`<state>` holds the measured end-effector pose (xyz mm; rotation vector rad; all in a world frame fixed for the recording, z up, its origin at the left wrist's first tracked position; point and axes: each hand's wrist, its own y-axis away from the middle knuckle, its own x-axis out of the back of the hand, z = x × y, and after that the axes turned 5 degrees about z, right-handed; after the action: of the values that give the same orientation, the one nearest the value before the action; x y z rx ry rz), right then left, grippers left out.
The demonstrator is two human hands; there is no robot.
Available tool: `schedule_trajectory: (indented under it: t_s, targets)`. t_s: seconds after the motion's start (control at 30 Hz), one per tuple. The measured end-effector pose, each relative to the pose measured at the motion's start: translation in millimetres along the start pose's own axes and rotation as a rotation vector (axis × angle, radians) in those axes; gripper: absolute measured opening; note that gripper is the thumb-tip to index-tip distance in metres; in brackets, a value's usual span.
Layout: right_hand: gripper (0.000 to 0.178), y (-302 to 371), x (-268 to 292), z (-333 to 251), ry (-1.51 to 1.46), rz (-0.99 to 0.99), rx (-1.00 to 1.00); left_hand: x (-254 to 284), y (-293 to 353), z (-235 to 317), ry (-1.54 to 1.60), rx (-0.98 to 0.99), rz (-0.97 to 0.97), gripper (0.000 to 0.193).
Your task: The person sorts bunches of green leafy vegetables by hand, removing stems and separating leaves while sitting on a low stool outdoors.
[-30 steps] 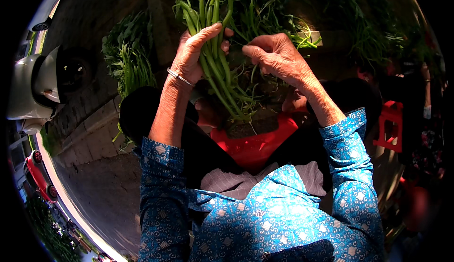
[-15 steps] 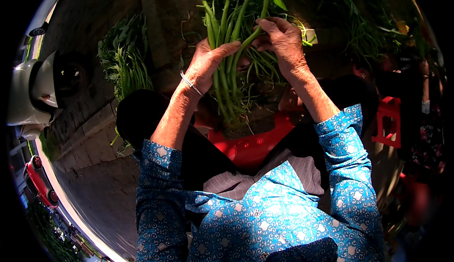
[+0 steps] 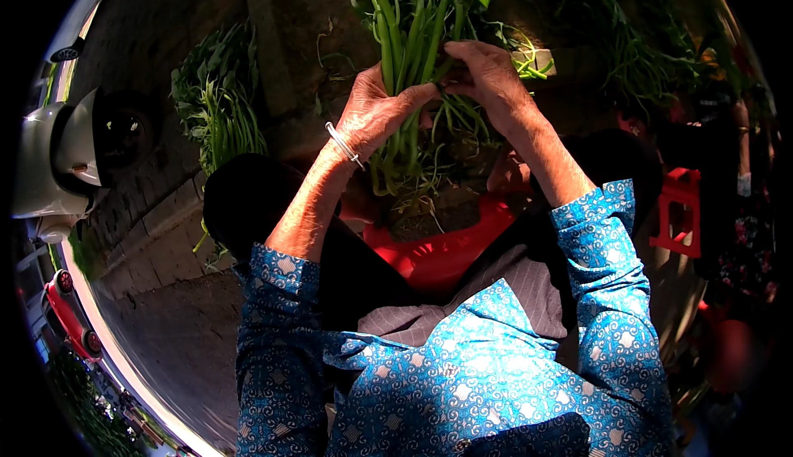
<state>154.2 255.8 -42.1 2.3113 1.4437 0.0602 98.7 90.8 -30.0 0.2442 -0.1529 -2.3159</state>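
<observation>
A bunch of long green leafy stems, like water spinach [image 3: 405, 36], stands fanned out in front of me with its leaves at the far end. My left hand [image 3: 373, 114], a silver bangle at its wrist, is wrapped round the stems from the left, thumb across them. On the bunch's right side, my right hand [image 3: 494, 81] is closed with bent fingers at the stems, its thumb close to the left thumb. What sits exactly between the right fingertips is partly hidden. Thinner loose stems [image 3: 458, 114] lie below and behind the hands.
A second leafy bundle [image 3: 219, 110] lies on the ground at left, and a larger heap of greens [image 3: 636, 52] at upper right. Red plastic [image 3: 429, 255] shows between my knees. A red stool [image 3: 679, 213] and another person's arm [image 3: 742, 143] are at right; parked vehicles at far left.
The long stem that my right fingers held bent out now lies in with the bunch. My left hand has shifted slightly right, and both thumbs have come closer together.
</observation>
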Motion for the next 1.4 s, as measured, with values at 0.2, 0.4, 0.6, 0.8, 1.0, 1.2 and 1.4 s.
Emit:
schedule_trajectory:
  t_s: [0.2, 0.4, 0.6, 0.8, 1.0, 1.2, 1.4]
  targets:
    - [0.047, -9, 7, 6, -0.265, -0.291, -0.119, -2, 2, 3, -0.066, 0.016, -0.102, 0.025]
    - [0.038, -5, 2, 5, -0.360, -0.240, -0.057, -2, -1, -10, -0.395, -0.042, -0.046, 0.034]
    - [0.035, 1, -10, 9, -0.282, -0.101, -0.018, -11, -3, -17, -0.877, -0.163, 0.043, 0.044]
    - [0.032, -5, -5, 16, -0.309, 0.000, -0.007, -18, -4, -13, -0.774, -0.032, -0.001, 0.043]
    - [0.032, -4, -10, 8, -0.236, 0.002, -0.003, -15, -9, -13, -0.336, 0.170, -0.130, 0.023]
    - [0.038, -3, -4, -10, -0.140, -0.159, 0.089, 0, -9, 14, -0.009, 0.255, 0.021, 0.019]
    - [0.028, -4, 16, -21, 0.046, 0.125, 0.186, 57, -22, 24, 0.557, 0.177, 0.058, 0.019]
